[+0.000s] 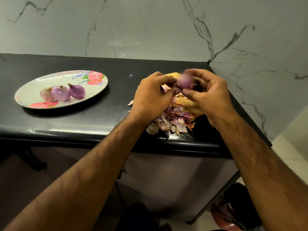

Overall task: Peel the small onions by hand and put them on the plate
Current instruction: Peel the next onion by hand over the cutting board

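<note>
My forearms: both are bare and reach up from the bottom of the view, over the front lip of the counter.
Counter: a glossy black stone countertop [100, 112] with a rounded front edge. Everything I am working with lies on it or hangs above it.
Peelings: a loose heap of dry pink and papery onion skins [171, 121] lies at the front edge, just below my hands. One stray pink flake [130, 102] sits beside my left hand.
My left hand [152, 95]: curled, with thumb and fingertips pinching the left end of the onion, where a scrap of skin sticks out.
My right hand [211, 95]: curled round the onion's right side, thumb beneath and fingers over the top and back.
Onion in hand: one small round purple onion [185, 82], held in the air between my two hands above the heap. The side facing me looks smooth and shiny.
Under my hands: a crumpled yellow sheet [195, 109], mostly hidden by my right hand and the skins. I cannot tell whether it is cloth or bag.
Plate: an oval white plate with a pink flower print [50, 77] lies on the counter, well apart to the left.
On the plate: three small peeled purple onions [60, 93] lie in a row, touching one another. The leftmost is the palest.
Wall: white marble with grey veins [150, 27] stands behind the counter and turns along its right side.
</note>
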